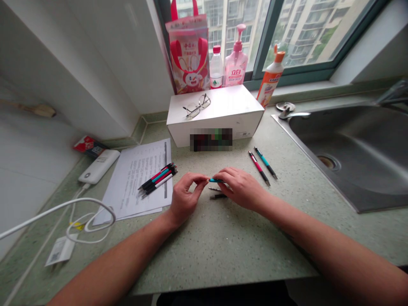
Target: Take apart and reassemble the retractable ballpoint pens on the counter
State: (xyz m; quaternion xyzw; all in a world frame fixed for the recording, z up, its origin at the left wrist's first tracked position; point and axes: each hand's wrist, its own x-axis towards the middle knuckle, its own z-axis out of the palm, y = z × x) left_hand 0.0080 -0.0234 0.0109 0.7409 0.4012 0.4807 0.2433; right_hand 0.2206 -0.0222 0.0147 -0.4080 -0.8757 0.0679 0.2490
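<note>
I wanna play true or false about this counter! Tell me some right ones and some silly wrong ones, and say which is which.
1. The eyeglasses are on top of the white box. True.
2. The right hand is holding something red. False: it holds a blue pen part.
3. A red pen and a teal pen lie between the box and the sink, nearer you than the box. True.
4. The bunch of pens is standing in a cup. False: it lies on the printed paper.
5. The pink pump bottle is in the sink. False: it stands behind the white box, near the window.
</note>
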